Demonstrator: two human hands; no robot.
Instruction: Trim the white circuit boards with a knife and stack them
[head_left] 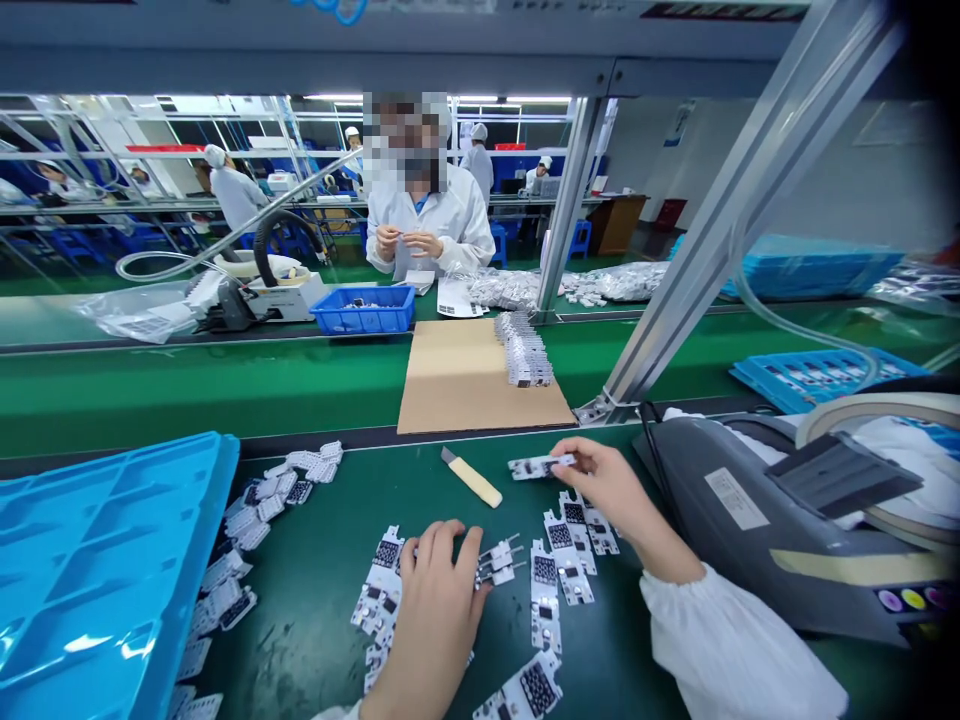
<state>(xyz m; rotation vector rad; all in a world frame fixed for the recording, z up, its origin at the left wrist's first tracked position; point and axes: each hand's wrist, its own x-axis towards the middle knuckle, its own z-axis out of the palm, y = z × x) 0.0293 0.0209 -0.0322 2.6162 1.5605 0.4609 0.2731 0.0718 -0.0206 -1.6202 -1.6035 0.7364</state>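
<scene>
My right hand [600, 482] pinches one end of a small white circuit board [531, 467] above the green bench. Curled over the bench to its left is my left hand [439, 600], closed on small white parts with metal pins [501, 562] that stick out past the thumb and fingers. White boards with black components [382, 580] lie beside and partly under the left hand. More boards [546, 595] are spread below my right hand. Between and beyond both hands lies a cutter knife [474, 478] with a cream handle.
A blue compartment tray [112, 560] stands at left beside piled white pieces [259, 510]. Cardboard [450, 385] bears stacked boards [525, 350]. A grey machine [720, 510] and a metal post [675, 250] bound the right. Opposite sits a co-worker [427, 220] behind a blue bin [365, 312].
</scene>
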